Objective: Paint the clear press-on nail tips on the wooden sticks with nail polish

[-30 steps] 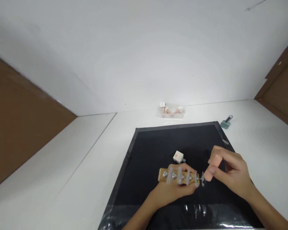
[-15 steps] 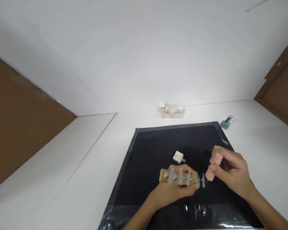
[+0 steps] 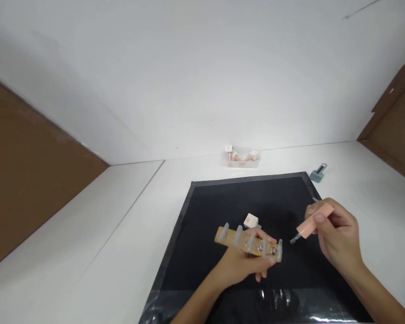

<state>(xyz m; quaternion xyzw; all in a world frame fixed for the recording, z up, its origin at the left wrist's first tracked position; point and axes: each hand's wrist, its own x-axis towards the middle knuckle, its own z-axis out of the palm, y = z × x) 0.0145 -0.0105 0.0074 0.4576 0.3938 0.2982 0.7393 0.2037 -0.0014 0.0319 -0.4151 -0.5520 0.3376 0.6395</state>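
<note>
My left hand (image 3: 236, 268) is closed around a wooden nail-tip stand (image 3: 243, 246), a yellowish bar with several clear false nails standing up along its top and silvery round bases. In my right hand (image 3: 341, 237), a nail polish brush (image 3: 314, 221) is pinched by its peach cap. Its dark bristle end points down and left, apart from the false nail at the stand's right end. Behind the stand, a small white square nail polish bottle (image 3: 250, 220) lies tipped on the black mat (image 3: 219, 202), its neck partly showing.
A clear tray (image 3: 243, 164) holding several white and peach bottles stands at the wall. A teal object with a clear, dark-centred upper part (image 3: 317, 174) sits beyond the mat's right corner. A loose clear piece (image 3: 316, 199) lies by the mat's right edge. Brown panels flank both sides.
My right hand has moved right and slightly up, away from the stand, and the brush now tilts lower with its bristles visible. The stand has turned and shifted left in my left hand.
</note>
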